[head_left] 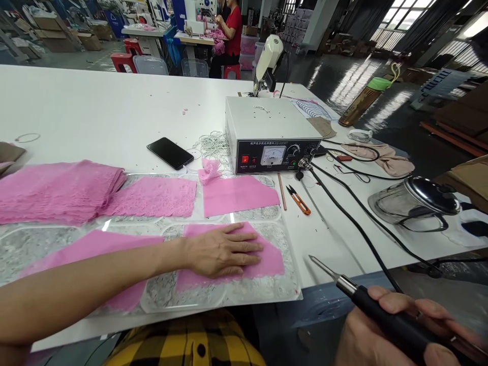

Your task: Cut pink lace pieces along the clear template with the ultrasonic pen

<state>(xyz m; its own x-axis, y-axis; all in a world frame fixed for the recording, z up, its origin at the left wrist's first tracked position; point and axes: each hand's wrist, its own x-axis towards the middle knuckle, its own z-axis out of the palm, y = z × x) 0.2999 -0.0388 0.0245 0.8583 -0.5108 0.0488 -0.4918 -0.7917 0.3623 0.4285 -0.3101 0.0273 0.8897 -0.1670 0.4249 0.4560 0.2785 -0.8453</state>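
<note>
My left hand lies flat, fingers stretched out, on a pink fabric piece over a clear plastic template. My right hand is wrapped round a black pen-like handpiece with a pointed metal tip, held off the table's front edge at lower right. Its tip points up and left, apart from the fabric. Another pink piece lies partly under my left forearm. Above my left hand, a flat pink piece and a textured pink piece rest on the template.
A stack of pink fabric lies at left. Behind stand a phone, tangled elastic loops and a control box with black cables. Orange thread snips and a lidded glass jug are at right. A person in red sits beyond.
</note>
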